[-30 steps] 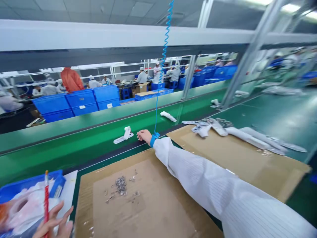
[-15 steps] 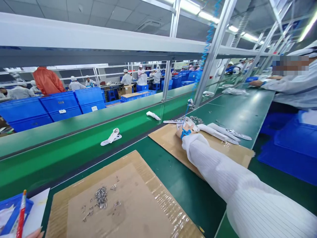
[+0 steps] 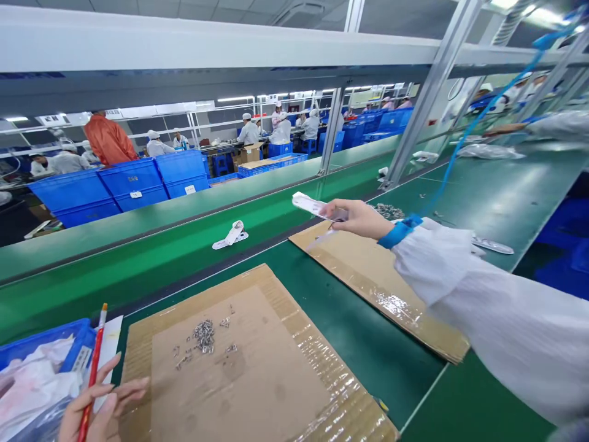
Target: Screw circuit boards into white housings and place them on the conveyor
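My left hand [image 3: 103, 399] is at the lower left, with a slim red paintbrush [image 3: 96, 362] held upright between thumb and fingers; the other fingers stretch over the edge of the near cardboard sheet [image 3: 239, 380]. A small pile of metal clips [image 3: 204, 336] lies on that sheet. Above the farther cardboard sheet [image 3: 363, 276], my right hand [image 3: 361, 218] grips a flat, elongated white plastic part [image 3: 306, 204]. Something pale and blurred hangs just under those fingers. A blue wrist strap [image 3: 399, 232] with a cord circles my right wrist.
Another white part [image 3: 232, 235] lies on the green belt [image 3: 151, 258]. Left of my hand stands a blue bin [image 3: 83, 344] with cloths. More metal pieces [image 3: 390, 211] lie beyond my right hand. A metal post [image 3: 427, 104] rises behind, and a co-worker's sleeve [image 3: 561, 124] shows far right.
My right hand has lifted off the far cardboard, bringing the white part toward the left. My left hand and the paintbrush have come further into view. The camera has shifted.
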A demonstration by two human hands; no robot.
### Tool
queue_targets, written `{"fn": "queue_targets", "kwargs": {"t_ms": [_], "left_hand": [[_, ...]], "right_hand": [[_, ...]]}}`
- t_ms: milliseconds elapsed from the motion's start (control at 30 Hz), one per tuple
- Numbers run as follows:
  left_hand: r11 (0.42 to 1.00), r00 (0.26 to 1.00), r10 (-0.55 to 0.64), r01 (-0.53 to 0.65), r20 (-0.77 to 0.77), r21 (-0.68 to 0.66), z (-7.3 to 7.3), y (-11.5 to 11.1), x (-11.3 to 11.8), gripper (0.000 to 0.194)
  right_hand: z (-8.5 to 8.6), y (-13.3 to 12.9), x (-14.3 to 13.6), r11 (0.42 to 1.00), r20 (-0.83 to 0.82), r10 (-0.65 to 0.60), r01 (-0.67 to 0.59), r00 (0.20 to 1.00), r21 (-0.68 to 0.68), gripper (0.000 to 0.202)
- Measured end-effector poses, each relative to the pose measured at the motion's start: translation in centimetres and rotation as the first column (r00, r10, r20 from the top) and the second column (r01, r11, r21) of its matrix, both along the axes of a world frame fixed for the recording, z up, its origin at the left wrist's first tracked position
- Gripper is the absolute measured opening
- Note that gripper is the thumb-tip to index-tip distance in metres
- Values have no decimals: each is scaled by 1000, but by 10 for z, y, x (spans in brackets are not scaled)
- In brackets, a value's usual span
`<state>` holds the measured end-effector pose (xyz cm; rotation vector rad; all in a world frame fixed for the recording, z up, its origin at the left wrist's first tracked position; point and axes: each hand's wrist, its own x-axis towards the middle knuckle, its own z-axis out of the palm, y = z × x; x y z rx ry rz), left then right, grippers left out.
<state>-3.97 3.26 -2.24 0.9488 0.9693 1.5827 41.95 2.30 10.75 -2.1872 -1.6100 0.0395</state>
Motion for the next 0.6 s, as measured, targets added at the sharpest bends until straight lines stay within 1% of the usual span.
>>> {"fn": "queue_targets", "kwargs": {"t_ms": [33, 67, 100, 133, 167, 200, 233, 267, 300, 333, 367, 400, 433, 467, 533, 600], "left_hand": [[1000, 1000, 7, -7, -10, -9, 8, -2, 6, 18], [1000, 1000, 25, -25, -17, 0, 14, -3, 10, 18], [1000, 999, 27, -27, -20, 1, 19, -4, 13, 19], [1000, 1000, 25, -25, -13, 6, 23, -5, 16, 21], [1000, 1000, 11, -11, -3, 12, 27, -6, 18, 22], [1000, 1000, -12, 12, 10, 2, 32, -7, 19, 23], [999, 999, -43, 43, 28, -20, 36, -8, 21, 23], [996, 995, -80, 83, 53, -43, 42, -11, 24, 24], [990, 989, -120, 125, 82, -64, 47, -14, 27, 26], [985, 982, -150, 159, 117, -73, 52, -17, 30, 28], [979, 972, -179, 191, 152, -69, 57, -22, 34, 30], [974, 962, -206, 219, 179, -56, 61, -26, 38, 32], [967, 952, -239, 252, 194, -46, 64, -31, 41, 34], [958, 942, -271, 285, 196, -46, 66, -36, 43, 37], [934, 926, -331, 349, 184, -79, 69, -44, 45, 43], [923, 927, -343, 363, 155, -126, 70, -48, 43, 48]], "right_hand": [[11, -2, -17, 996, -22, 89, -88, 996, 17, 20], [23, -5, -36, 979, -48, 204, -203, 978, 32, 18], [33, -9, -56, 911, -94, 412, -406, 907, 74, 15], [43, -13, -76, 811, -104, 584, -573, 805, 120, 12], [51, -18, -97, 697, -80, 716, -705, 693, 132, 13], [57, -24, -118, 577, -47, 816, -808, 576, 118, 16], [62, -29, -137, 449, -1, 893, -891, 450, 69, 19], [64, -34, -156, 313, 74, 947, -950, 312, 6, 21], [63, -38, -172, 196, 162, 970, -978, 183, -66, 22], [61, -40, -188, 105, 256, 964, -985, 68, -133, 22], [56, -40, -201, 48, 354, 935, -981, -22, -187, 20], [50, -39, -213, 18, 447, 891, -975, -86, -224, 20], [44, -37, -223, 12, 525, 843, -970, -122, -244, 21], [38, -33, -232, 14, 582, 801, -967, -141, -254, 23], [30, -23, -247, 11, 640, 752, -967, -159, -254, 23], [29, -12, -259, -26, 638, 744, -962, -200, -272, 21]]}}
